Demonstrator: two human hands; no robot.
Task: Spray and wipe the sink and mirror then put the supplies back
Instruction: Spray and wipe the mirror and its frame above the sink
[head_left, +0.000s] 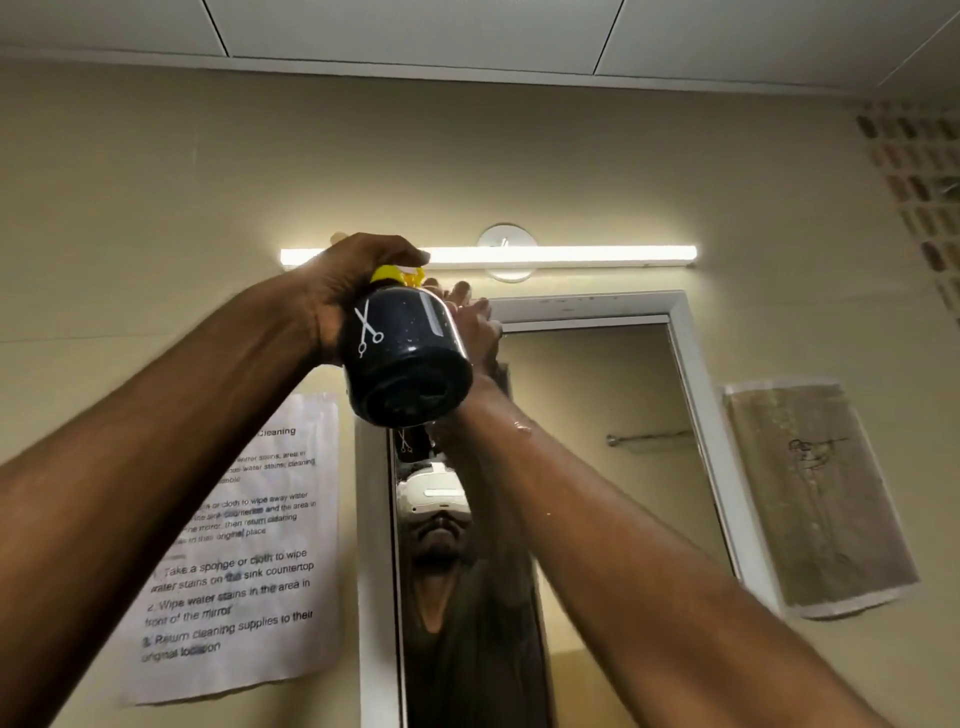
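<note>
1. Head view: my left hand (345, 283) is closed around the yellow plastic trigger head of the dark navy, glossy, round spray bottle (408, 358), which carries a white scissors mark and is raised at the top left corner of the white-framed wall mirror (613, 415).
2. My right hand (475, 325) sits just behind the bottle against the upper frame; the bottle hides most of it, so I cannot tell how far its fingers are curled or whether it holds a cloth.
3. The sink is out of sight, somewhere below both arms.
4. Risk, as I judge it: my right forearm shows wet droplets, so the smooth bottle could slip if that wetness reaches my left palm.
5. Spray fired this close may drift onto the taped paper instruction sheet (244, 545) below my left wrist, or up at the glowing tube light (488, 254) just above both hands.
6. The glass looks slick and reflective, its frame matte with dark specks.
</note>
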